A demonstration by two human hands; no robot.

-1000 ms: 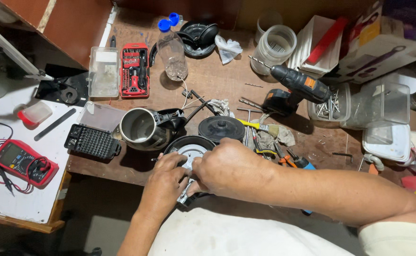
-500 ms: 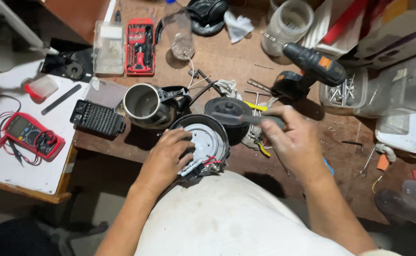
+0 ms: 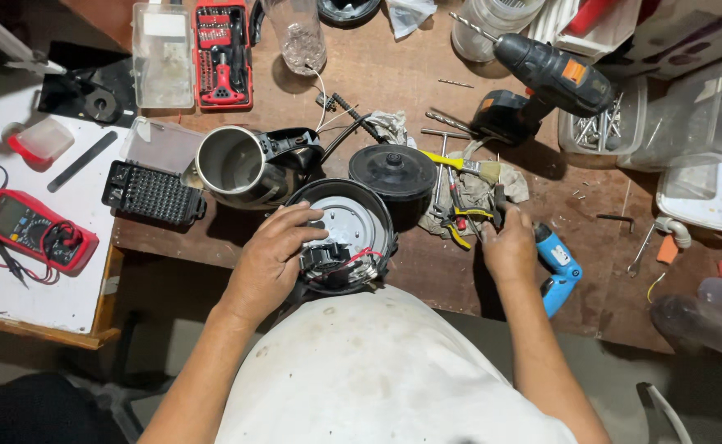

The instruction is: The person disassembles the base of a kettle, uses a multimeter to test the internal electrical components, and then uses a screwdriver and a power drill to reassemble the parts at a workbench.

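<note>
While gripping round kettle base [image 3: 346,234], left hand [image 3: 272,259]; right hand [image 3: 509,247] closed on pliers [image 3: 469,215].

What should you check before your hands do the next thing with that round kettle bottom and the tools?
1. Left hand grips the round kettle base: ok.
2. Base wiring faces up, red wire in view: ok.
3. Right hand rests on the pile of hand tools; which one it holds: cannot tell.
4. Steel kettle body lies on its side beside the base: ok.
5. Black lid sits apart from the base: ok.
6. Drill lies away from both hands: ok.
</note>
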